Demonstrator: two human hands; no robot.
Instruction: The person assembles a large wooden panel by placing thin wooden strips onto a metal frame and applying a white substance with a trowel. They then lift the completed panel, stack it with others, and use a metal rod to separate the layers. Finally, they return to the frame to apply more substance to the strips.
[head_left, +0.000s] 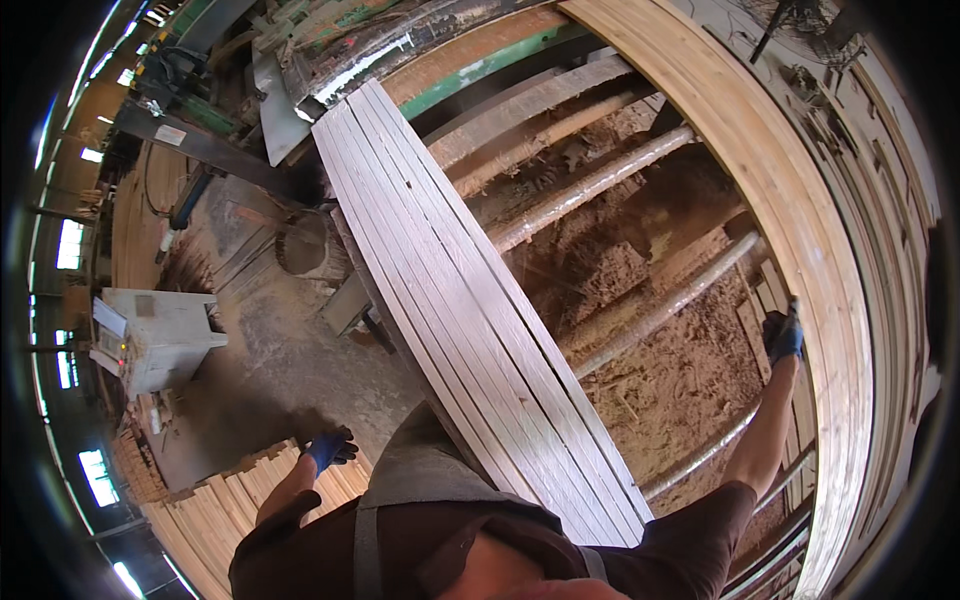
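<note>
My left hand (331, 449), in a blue glove with dark fingers, hangs low on the left with its fingers apart and nothing in them. Below it lie stacked pale planks (225, 515). On the right, my outstretched right hand (784, 336), gloved the same way, grips the inner edge of a long bundle of light wooden boards (790, 190). One digit rests over the edge; the other fingers are partly hidden. Across the middle, in front of my body, runs a row of narrow pale boards (440, 270) laid side by side.
Metal rollers (600, 190) span a pit heaped with sawdust (640, 400) between the two board rows. A green and rusty machine frame (480, 68) stands at the far end. To the left is a grey control box (160, 340). More boards (880, 200) lie beyond the right row.
</note>
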